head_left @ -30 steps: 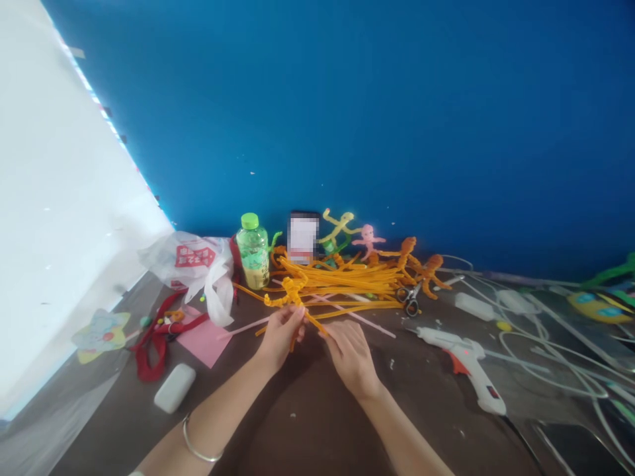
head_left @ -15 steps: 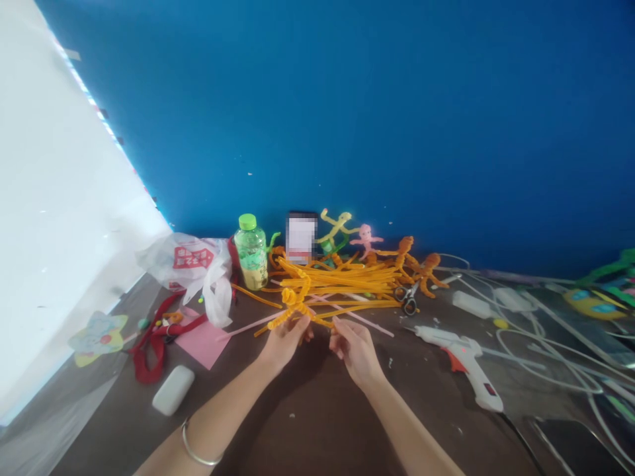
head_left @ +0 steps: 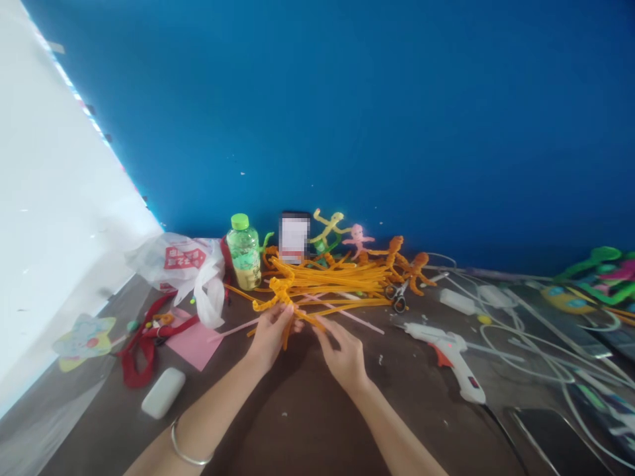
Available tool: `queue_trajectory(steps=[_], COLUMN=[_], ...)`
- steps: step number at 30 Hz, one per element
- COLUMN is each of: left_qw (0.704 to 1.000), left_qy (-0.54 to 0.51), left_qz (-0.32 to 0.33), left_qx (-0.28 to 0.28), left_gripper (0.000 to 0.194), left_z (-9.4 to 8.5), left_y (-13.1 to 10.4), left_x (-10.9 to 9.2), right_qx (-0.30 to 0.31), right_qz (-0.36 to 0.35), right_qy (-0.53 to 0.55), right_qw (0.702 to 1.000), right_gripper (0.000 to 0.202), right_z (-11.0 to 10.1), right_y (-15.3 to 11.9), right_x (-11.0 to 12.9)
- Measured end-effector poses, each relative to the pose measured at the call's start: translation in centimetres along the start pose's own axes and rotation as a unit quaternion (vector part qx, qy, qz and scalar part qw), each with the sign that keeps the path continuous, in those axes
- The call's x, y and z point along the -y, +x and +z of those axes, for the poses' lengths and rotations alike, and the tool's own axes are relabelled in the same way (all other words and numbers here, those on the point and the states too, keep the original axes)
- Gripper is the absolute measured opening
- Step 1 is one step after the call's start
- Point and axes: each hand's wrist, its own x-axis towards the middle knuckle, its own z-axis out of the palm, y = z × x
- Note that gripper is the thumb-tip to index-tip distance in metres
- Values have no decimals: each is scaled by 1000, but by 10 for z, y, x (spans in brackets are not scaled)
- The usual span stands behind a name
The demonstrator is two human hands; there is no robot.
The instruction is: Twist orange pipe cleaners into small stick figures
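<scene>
While the left hand point(head_left: 272, 330) grips the orange figure point(head_left: 280, 291) low on its body, thumb and fingers closed around it, the right hand point(head_left: 346, 357) pinches an orange strand point(head_left: 311, 321) that runs out from it, thumb and forefinger meeting near the far end. What has just changed is the figure's attitude: half a second ago it was tipped over, and now its head stands higher and one curled arm points out to the left. That probably leaves the strand better placed for bending or twisting — a judgement, since its join is hidden by the fingers. Against that earlier frame, the right fingers reach out straighter instead of curling in, and a second strand point(head_left: 285, 340) shows below the left hand. The figure is held above the dark table point(head_left: 307, 430), in front of the orange stem pile point(head_left: 342, 279); the scissors point(head_left: 398, 302) lie at its right end.
</scene>
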Motion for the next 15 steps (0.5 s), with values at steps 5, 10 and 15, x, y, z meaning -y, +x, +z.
queue_trajectory(steps=[5, 10, 15], left_qw=[1000, 1000, 999], left_qy=[5, 3, 21], left_qz=[3, 14, 34], left_qx=[11, 13, 22], left_gripper=[27, 27, 29], left_z=[0, 1, 2], left_y=[-2, -2, -2], left_x=[0, 0, 0], right_qx=[-15, -5, 64], right_qz=[10, 67, 246], right_qy=[-13, 61, 217], right_qw=[1000, 996, 943], right_gripper=[19, 11, 28], right_z=[0, -3, -2], right_y=[1, 7, 11], right_x=[-2, 4, 10])
